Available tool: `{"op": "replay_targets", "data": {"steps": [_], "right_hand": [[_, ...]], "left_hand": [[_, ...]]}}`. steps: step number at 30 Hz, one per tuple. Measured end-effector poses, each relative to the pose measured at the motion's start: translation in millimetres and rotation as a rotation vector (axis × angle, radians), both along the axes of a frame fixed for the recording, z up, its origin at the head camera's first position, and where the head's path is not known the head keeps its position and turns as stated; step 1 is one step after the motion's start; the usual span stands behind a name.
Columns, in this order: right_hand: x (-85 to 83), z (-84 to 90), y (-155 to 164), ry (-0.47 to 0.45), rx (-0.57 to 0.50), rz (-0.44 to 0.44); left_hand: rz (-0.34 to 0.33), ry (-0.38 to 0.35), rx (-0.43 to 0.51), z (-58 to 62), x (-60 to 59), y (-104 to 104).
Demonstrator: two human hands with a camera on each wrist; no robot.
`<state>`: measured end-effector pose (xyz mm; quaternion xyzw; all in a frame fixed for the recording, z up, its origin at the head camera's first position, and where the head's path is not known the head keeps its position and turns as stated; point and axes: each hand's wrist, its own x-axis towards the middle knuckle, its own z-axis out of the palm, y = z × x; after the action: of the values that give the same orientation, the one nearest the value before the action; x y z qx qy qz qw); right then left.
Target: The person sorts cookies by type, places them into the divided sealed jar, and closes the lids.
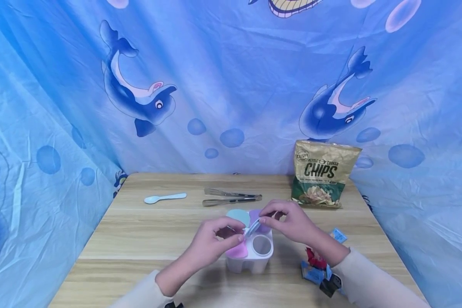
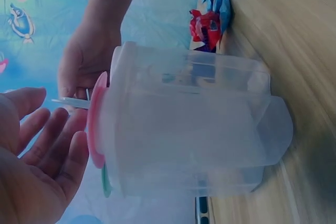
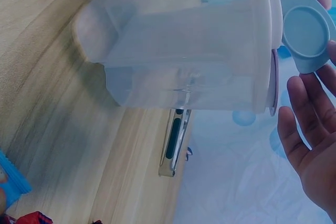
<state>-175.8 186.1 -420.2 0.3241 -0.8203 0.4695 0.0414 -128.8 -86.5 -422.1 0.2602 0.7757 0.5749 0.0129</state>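
Pale blue lid (image 1: 253, 228) is up in the air, just over the middle of the cup box (image 1: 250, 263). Your right hand (image 1: 290, 219) has it. You pinch its edge with your thumb and fingers, and the other fingers on that hand are spread out loose. Your left hand (image 1: 211, 239) is by the lid's other end. Its fingers are bent, with a gap between them and the thumb, but I cannot tell if they pinch the lid or are just next to it.

The lid is tipped up on its edge. The box stands upright on the counter (image 1: 138, 235), and you can see through its cloudy sides. A green lid (image 1: 238, 217) is at the back left of its top, a purple lid (image 1: 265, 226) is at the back right, and a pink lid (image 1: 237, 250) is at the front left. The round hole (image 1: 262, 245) at the front right is open.

Behind the box lie the tongs (image 1: 231, 201). A little spoon (image 1: 165, 197) is off to their left. A chips bag (image 1: 323, 175) stands at the back right. Blue packets (image 1: 312, 273) and a red packet (image 1: 315, 259) lie near your right arm.
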Motion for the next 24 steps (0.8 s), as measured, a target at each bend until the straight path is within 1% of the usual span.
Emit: {"op": "replay_targets", "data": {"steps": [4,8,16,24], "right_hand": [[0.4,-0.6,0.0,-0.013,0.006,0.001],[0.2,0.0,-0.6,-0.004,0.006,0.003],[-0.5,-1.6,-0.1,0.005,-0.003,0.0],[-0.1,-4.3,1.4,0.005,-0.014,0.004]], "left_hand": [[-0.021,0.014,0.0,-4.6,-0.7,3.9],[-0.006,0.031,0.001,-7.6,-0.7,6.8],[0.03,0.039,0.002,-11.6,-2.4,10.2],[0.036,0.055,-0.002,-13.6,-4.6,10.5]]}}
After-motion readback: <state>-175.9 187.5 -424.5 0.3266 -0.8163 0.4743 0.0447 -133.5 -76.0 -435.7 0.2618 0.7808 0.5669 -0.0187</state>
